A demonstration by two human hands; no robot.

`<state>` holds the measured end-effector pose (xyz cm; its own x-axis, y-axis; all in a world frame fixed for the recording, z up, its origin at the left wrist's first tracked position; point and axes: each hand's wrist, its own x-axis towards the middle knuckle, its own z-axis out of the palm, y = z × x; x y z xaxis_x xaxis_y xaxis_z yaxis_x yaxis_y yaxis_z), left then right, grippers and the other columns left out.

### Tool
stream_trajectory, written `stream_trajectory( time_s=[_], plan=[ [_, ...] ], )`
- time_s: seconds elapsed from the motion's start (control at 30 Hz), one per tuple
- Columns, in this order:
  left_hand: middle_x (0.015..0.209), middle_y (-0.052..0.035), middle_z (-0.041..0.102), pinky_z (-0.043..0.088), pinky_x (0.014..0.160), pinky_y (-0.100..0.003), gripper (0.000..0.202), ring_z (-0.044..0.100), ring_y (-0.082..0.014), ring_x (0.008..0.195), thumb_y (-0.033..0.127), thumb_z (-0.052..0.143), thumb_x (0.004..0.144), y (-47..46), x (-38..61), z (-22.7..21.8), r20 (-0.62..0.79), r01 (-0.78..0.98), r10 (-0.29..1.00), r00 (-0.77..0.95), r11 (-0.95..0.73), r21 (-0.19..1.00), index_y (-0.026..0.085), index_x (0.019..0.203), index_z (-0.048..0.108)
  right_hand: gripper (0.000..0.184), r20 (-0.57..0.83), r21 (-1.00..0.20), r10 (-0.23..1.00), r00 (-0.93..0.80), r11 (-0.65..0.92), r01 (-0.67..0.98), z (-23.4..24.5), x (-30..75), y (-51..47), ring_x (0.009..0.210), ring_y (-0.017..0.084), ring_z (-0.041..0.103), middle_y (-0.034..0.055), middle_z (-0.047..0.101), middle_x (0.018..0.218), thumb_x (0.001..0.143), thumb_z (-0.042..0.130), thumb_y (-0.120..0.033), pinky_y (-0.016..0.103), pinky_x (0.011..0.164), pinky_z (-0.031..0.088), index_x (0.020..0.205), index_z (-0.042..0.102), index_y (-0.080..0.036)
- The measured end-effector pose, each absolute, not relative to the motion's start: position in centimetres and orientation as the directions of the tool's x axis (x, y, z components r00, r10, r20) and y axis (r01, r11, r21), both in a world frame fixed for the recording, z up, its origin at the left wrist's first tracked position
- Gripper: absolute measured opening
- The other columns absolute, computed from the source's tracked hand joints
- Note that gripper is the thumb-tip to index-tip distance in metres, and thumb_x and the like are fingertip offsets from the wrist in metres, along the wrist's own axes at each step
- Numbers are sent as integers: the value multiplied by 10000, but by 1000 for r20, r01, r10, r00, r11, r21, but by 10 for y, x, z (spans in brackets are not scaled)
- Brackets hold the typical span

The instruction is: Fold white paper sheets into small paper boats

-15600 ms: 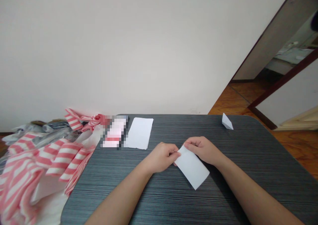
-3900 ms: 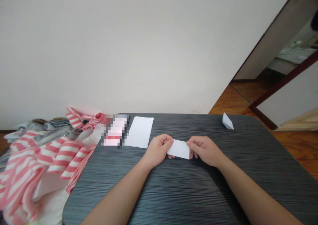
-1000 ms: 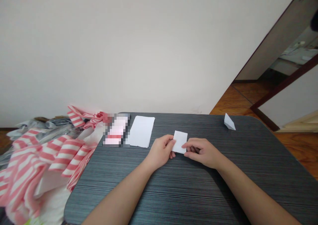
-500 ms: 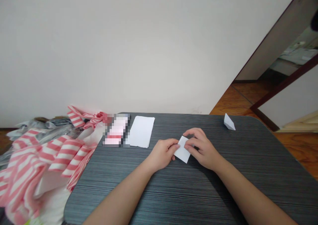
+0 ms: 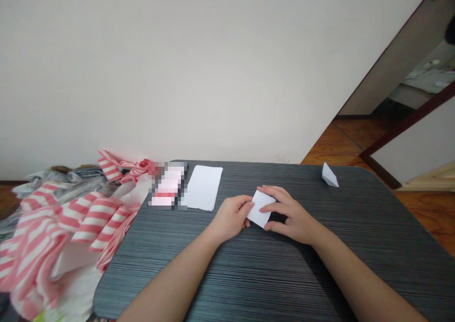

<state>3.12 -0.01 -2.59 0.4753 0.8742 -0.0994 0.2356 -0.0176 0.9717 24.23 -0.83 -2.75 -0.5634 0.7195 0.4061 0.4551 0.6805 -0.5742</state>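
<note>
A small folded piece of white paper (image 5: 260, 209) lies tilted on the dark table (image 5: 249, 277), held between both hands. My left hand (image 5: 231, 218) pinches its left edge. My right hand (image 5: 290, 213) rests on its right side, with fingers spread over the top and the thumb below it. Part of the paper is hidden under those fingers. Beyond my hands, a stack of white paper sheets (image 5: 203, 188) lies on the table.
A small pointed folded paper shape (image 5: 330, 175) sits near the far right table edge. A pixelated flat object (image 5: 168, 187) lies at the far edge. Pink-and-white striped cloth (image 5: 85, 218) is heaped beyond the left edge. Wooden floor (image 5: 341, 144) shows at right.
Over the earlier frames the paper went from a long strip to a small folded piece. In the last half second it turned slightly, and my right fingers spread wider across it.
</note>
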Motion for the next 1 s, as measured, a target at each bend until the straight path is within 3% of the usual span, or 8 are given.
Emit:
stream_trajectory(
  time_s=[0.17,0.3,0.4,0.6,0.87,1.0],
  plan=[
    [578,-2,553,373,463,-197,324,509,-102,482,383,411,887,0,31,-27,-98,242,873,477,-23,970,148,891,634,122,414,-551,718,-559,687,474,-28,240,-9,1254,308,370,74,425,1387,789,658,-240,533,999,336,901,706,-253],
    [571,-1,553,371,456,-193,329,504,-100,473,386,422,881,0,32,-28,-114,236,876,468,0,972,146,938,641,108,433,-520,705,-562,705,483,-26,236,-11,1239,312,378,70,450,1336,816,612,-203,533,994,336,795,710,-241],
    [560,4,545,374,446,-191,340,502,-100,464,398,426,878,1,32,-27,-126,229,873,471,17,973,146,975,633,129,436,-539,729,-527,681,496,-25,233,-14,1218,300,395,95,483,1239,841,560,-171,504,980,362,768,661,-208],
    [563,3,553,380,463,-190,325,501,-94,481,404,442,872,1,32,-26,-116,214,845,523,2,977,142,864,635,107,365,-621,802,-473,588,518,-28,230,-16,1104,239,484,112,478,1151,879,469,-134,414,902,435,821,534,-194],
    [617,-24,601,398,484,-208,420,535,-110,516,372,465,870,1,31,-29,-129,109,804,581,80,991,141,1213,537,84,431,-551,794,-430,608,571,-31,231,-11,1071,243,482,104,493,1094,885,463,-136,433,899,418,848,500,-202],
    [595,-16,604,411,494,-217,441,524,-108,490,324,481,860,2,31,-32,-136,99,792,595,95,990,134,1259,481,77,469,-508,777,-421,626,591,-31,232,-10,1097,261,466,103,502,1091,876,479,-138,460,921,395,836,497,-202]
  ],
)
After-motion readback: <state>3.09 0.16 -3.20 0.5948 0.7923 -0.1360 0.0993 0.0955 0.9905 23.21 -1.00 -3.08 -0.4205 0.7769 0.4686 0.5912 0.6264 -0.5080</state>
